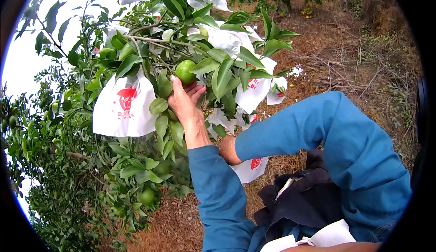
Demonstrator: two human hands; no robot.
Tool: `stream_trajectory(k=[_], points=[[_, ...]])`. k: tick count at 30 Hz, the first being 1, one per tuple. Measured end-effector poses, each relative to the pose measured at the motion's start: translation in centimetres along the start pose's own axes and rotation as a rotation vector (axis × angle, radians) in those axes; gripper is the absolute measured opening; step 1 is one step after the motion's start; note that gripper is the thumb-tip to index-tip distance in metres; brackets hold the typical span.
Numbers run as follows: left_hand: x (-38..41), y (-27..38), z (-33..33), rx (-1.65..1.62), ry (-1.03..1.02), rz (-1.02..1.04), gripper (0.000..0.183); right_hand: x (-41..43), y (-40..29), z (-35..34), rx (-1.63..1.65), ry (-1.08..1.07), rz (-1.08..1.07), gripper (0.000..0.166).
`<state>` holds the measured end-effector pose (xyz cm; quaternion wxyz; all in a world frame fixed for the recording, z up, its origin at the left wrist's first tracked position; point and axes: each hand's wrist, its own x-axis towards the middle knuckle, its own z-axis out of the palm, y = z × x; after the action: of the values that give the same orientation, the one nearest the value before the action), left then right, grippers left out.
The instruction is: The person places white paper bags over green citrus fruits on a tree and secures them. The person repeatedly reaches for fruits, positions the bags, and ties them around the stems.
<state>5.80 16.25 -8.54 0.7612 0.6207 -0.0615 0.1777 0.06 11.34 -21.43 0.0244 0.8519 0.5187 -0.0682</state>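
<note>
My left hand is raised into the citrus branches, its thumb and curled fingers around the lower side of a green citrus fruit. The fruit hangs uncovered among leaves. My right hand shows only at the wrist; its fingers are hidden behind my left forearm. Just below that wrist is a white fruit bag with a red print, partly covered by my sleeve. Left of my left hand hangs a large white printed bag. Another printed white bag hangs to the right.
More white bags cover parts of the upper branches. A leafy branch hangs beside my left wrist. Dense foliage fills the left side. Dry grass and twigs cover the ground, with yellow fruit lying beneath another tree.
</note>
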Motion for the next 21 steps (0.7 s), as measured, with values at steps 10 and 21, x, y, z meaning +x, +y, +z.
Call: stream_trajectory(k=[10, 21], points=[[1.4, 4.1, -1.9, -0.667, -0.434, -0.223, 0.045, -4.8, -2.1, -14.2, -0.269, -0.533, -0.153, 0.024], [3.6, 10.0, -6.4, -0.343, -0.745, -0.197, 0.044, -7.5, -1.9, -24.8, 0.208, -0.313, 0.241, 0.026]])
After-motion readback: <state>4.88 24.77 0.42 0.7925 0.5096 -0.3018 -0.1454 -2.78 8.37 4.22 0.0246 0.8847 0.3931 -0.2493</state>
